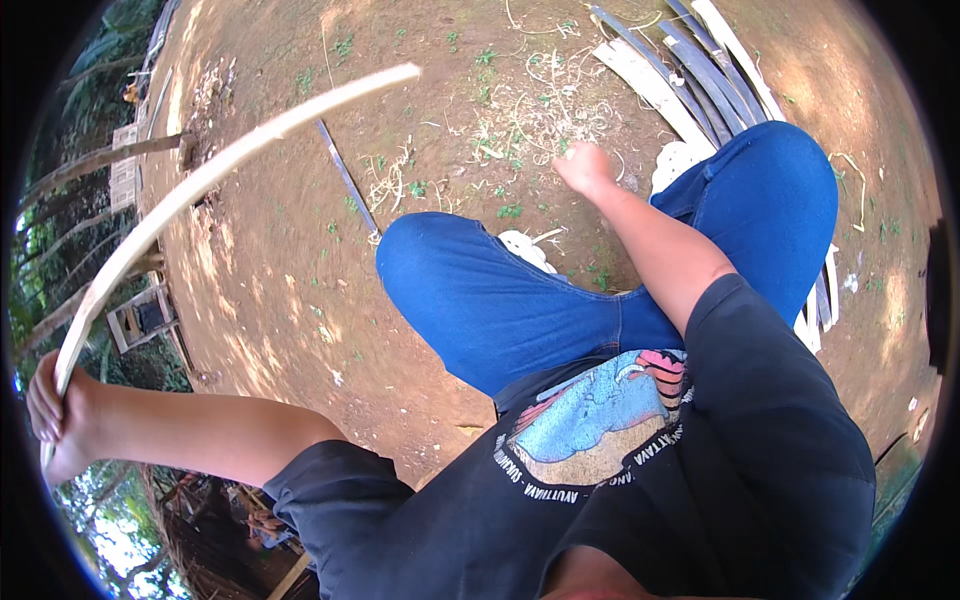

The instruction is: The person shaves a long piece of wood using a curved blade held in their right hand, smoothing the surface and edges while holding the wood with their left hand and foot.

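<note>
My left hand (68, 415), out at the far left with the arm stretched sideways, is closed round the lower end of a long pale strip of wood or bamboo (200, 185). The strip curves up and to the right in the view, and its far end hangs above the ground. My right hand (583, 168) is a closed fist in front of my right knee, over thin pale shavings (540, 110). Whatever the fist may hold is hidden or too small to make out.
Long dark and pale strips (700, 75) lie bundled at the upper right, beside my right knee. A narrow dark strip (348, 180) lies beyond my left knee. Brown earth (290, 330) surrounds me. Wooden poles (110, 155) and a box-like frame (140, 318) stand at the left.
</note>
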The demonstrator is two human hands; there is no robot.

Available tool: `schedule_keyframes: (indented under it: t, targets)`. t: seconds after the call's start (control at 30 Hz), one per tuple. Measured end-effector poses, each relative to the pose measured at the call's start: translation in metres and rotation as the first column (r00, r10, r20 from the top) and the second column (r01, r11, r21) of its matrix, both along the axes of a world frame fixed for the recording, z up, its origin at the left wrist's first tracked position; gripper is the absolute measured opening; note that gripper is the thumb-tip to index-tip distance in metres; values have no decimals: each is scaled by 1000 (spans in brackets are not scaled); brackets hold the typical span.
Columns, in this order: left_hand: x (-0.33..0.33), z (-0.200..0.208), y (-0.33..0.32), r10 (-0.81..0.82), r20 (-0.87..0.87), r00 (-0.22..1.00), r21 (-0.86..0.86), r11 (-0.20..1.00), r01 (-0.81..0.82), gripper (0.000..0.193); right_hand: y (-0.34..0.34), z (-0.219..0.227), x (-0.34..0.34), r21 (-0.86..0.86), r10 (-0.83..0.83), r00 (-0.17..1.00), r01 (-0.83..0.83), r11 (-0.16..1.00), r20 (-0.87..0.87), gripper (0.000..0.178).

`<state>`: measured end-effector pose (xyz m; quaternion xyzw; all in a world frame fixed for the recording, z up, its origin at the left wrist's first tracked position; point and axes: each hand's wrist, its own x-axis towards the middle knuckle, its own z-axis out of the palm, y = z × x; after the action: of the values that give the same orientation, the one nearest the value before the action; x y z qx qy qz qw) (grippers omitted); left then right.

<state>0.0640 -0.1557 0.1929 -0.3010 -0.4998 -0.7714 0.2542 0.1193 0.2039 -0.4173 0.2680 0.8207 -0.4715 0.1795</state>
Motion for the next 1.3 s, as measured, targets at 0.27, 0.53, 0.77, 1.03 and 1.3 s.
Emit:
schedule_keyframes:
  t: [0.27, 0.53, 0.77, 1.03, 1.3]
  targets:
    - [26, -133, 34, -36, -53, 998, -177, 984, 26, 72, -36, 66, -34, -496, -271, 937, 132, 858, -220, 30]
    - [47, -173, 68, 45, -47, 998, -22, 999, -46, 71, -76, 154, 6, -309, 94, 836, -301, 902, -540, 34]
    - [44, -185, 91, 144, 7, 990, 115, 983, -143, 75, -95, 198, 35, -301, 109, 659, -476, 826, -744, 31]
    - [49, -153, 112, 234, -10, 972, 175, 957, -229, 75, -74, 176, 17, -340, 168, 778, -443, 829, -605, 20]
    - [33, -164, 98, 271, 22, 962, 104, 957, -272, 74, -88, 194, 29, -373, 99, 702, -486, 790, -705, 21]
